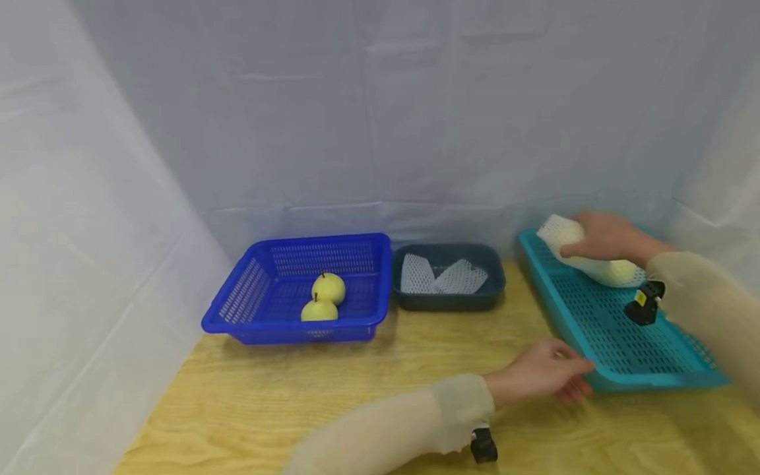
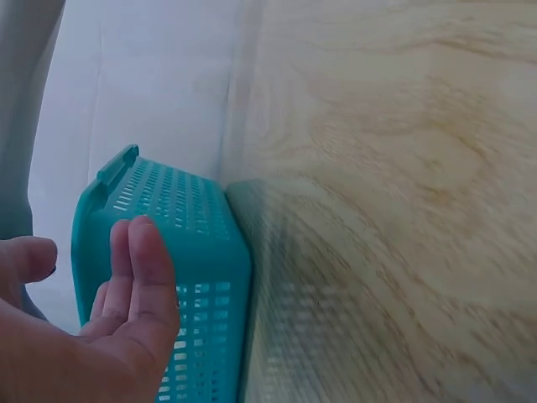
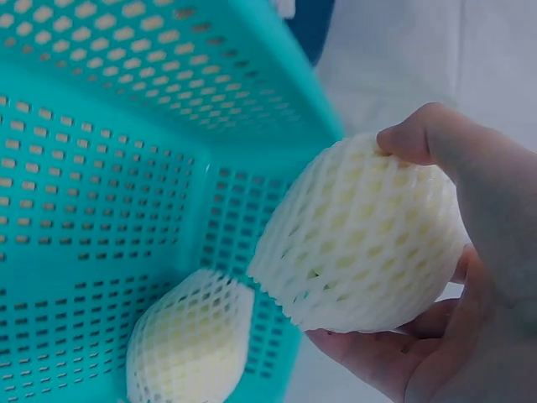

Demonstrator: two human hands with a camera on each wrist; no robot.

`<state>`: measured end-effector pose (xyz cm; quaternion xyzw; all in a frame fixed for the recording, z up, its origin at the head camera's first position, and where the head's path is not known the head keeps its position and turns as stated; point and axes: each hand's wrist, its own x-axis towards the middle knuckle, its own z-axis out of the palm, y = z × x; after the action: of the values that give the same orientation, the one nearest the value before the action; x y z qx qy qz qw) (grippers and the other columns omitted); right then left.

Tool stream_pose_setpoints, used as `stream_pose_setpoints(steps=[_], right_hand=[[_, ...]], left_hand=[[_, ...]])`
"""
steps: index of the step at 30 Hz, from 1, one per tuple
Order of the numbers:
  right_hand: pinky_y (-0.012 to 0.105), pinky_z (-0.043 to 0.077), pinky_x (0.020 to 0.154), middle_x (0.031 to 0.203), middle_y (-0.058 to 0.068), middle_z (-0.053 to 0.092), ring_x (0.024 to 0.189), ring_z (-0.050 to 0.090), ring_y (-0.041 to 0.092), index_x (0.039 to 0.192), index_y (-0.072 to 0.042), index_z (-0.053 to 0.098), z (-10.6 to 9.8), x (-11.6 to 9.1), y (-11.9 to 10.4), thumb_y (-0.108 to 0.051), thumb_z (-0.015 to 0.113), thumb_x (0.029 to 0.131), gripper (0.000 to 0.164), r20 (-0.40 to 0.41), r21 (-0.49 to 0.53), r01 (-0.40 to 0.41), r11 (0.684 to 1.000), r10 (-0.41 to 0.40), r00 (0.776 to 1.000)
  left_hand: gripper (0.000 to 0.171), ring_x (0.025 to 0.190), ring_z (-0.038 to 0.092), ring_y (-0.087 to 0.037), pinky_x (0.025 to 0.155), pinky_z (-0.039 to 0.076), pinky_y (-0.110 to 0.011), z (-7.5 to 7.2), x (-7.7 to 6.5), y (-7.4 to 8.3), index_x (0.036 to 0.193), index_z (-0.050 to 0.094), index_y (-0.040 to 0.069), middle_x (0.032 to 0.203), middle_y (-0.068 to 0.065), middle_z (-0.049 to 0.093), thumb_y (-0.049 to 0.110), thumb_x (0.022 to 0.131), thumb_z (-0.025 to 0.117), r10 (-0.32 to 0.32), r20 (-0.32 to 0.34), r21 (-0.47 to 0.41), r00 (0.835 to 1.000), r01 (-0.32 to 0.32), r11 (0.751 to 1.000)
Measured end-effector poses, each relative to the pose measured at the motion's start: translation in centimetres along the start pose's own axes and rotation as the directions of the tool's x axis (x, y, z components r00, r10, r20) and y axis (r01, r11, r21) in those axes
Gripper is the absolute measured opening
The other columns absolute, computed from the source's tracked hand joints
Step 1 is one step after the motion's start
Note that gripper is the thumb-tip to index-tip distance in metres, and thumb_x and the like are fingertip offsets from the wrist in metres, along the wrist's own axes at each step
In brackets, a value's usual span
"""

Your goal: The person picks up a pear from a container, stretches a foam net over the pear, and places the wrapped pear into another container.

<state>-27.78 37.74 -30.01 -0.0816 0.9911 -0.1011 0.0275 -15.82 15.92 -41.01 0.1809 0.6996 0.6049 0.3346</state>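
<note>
My right hand (image 1: 608, 235) grips a pear in a white foam net (image 3: 361, 239), thumb on one side and fingers on the other, above the far part of the teal basket (image 3: 180, 176). A second netted pear (image 3: 193, 340) lies inside that basket, below the held one. My left hand (image 1: 543, 371) is by the basket's near left corner with loosely extended fingers and nothing in it. In the left wrist view its fingers (image 2: 151, 260) appear in front of the basket wall (image 2: 197, 252); whether they touch it I cannot tell.
A blue basket (image 1: 240, 316) on the left holds two bare yellow pears (image 1: 328, 289). Between the baskets, a dark green tray (image 1: 451, 302) contains white foam nets (image 1: 463, 277). White sheeting (image 1: 368, 119) hangs behind and beside the wooden table (image 1: 249, 402).
</note>
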Motion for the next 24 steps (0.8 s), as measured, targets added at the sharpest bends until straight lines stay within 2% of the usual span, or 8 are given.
stream_pose_setpoints(steps=[3,8,14,15,17,20,22,24], right_hand=[[0.063,0.047,0.084,0.133,0.044,0.046,0.110,0.054,0.056,0.141,0.020,0.036,0.5,0.6,0.9,-0.043,0.068,0.093,0.085,0.026,-0.012,-0.007,1.000,0.007,1.000],[0.064,0.046,0.085,0.137,0.046,0.041,0.115,0.050,0.059,0.141,0.021,0.033,1.2,1.4,1.9,-0.043,0.067,0.093,0.087,0.078,0.005,-0.033,0.999,0.032,0.996],[0.064,0.047,0.085,0.138,0.048,0.038,0.116,0.048,0.061,0.141,0.023,0.031,2.0,2.4,2.4,-0.040,0.066,0.093,0.087,0.137,-0.004,-0.064,0.998,0.064,0.989],[0.065,0.047,0.086,0.139,0.049,0.036,0.118,0.046,0.062,0.142,0.023,0.030,2.1,2.5,2.3,-0.040,0.066,0.093,0.087,0.150,-0.002,-0.067,0.998,0.067,0.986],[0.064,0.047,0.085,0.139,0.050,0.035,0.118,0.047,0.062,0.142,0.024,0.029,2.3,2.8,2.2,-0.038,0.066,0.094,0.087,0.166,0.010,-0.065,0.998,0.063,0.984],[0.059,0.051,0.078,0.134,0.049,0.041,0.109,0.053,0.058,0.140,0.023,0.031,2.6,3.1,2.2,-0.037,0.066,0.093,0.084,0.185,0.022,-0.066,0.998,0.061,0.981],[0.053,0.052,0.071,0.127,0.046,0.047,0.099,0.059,0.050,0.139,0.022,0.033,2.9,3.4,2.4,-0.037,0.066,0.092,0.082,0.198,0.026,-0.072,0.997,0.066,0.978],[0.050,0.052,0.068,0.123,0.043,0.050,0.094,0.060,0.044,0.138,0.022,0.034,3.3,3.5,2.5,-0.037,0.066,0.092,0.081,0.212,0.026,-0.074,0.997,0.067,0.975]], left_hand=[[0.014,0.068,0.072,-0.031,0.070,0.061,-0.048,0.4,0.2,-0.1,0.091,0.066,0.009,0.073,-0.013,0.073,0.021,0.097,0.065,-0.014,0.003,-0.044,1.000,0.014,0.999],[0.018,0.055,0.061,-0.016,0.070,0.061,-0.047,0.8,0.5,-0.1,0.086,0.064,0.003,0.074,-0.017,0.072,0.016,0.098,0.063,-0.008,0.036,-0.094,0.999,0.011,0.996],[0.018,0.056,0.059,-0.017,0.067,0.061,-0.042,1.5,0.8,0.4,0.082,0.062,0.000,0.076,-0.021,0.072,0.011,0.097,0.062,-0.053,0.039,-0.154,0.998,0.058,0.986],[0.018,0.057,0.060,-0.019,0.070,0.061,-0.045,1.5,0.9,0.5,0.082,0.062,0.001,0.077,-0.022,0.072,0.010,0.097,0.062,-0.066,0.038,-0.162,0.997,0.072,0.984],[0.016,0.066,0.068,-0.033,0.075,0.060,-0.050,1.6,1.0,0.6,0.082,0.063,0.003,0.081,-0.025,0.072,0.009,0.097,0.062,-0.088,0.045,-0.183,0.995,0.095,0.979],[0.015,0.094,0.068,-0.052,0.086,0.055,-0.057,1.6,1.2,0.9,0.086,0.067,0.004,0.089,-0.030,0.072,0.010,0.098,0.060,-0.117,0.076,-0.214,0.990,0.131,0.968],[0.015,0.109,0.060,-0.056,0.090,0.052,-0.059,1.6,1.2,0.9,0.088,0.068,0.004,0.092,-0.032,0.071,0.011,0.099,0.059,-0.132,0.094,-0.230,0.987,0.151,0.962],[0.016,0.111,0.058,-0.057,0.093,0.049,-0.060,1.7,1.3,0.9,0.090,0.068,0.003,0.094,-0.033,0.070,0.013,0.099,0.059,-0.142,0.108,-0.239,0.984,0.164,0.957]])
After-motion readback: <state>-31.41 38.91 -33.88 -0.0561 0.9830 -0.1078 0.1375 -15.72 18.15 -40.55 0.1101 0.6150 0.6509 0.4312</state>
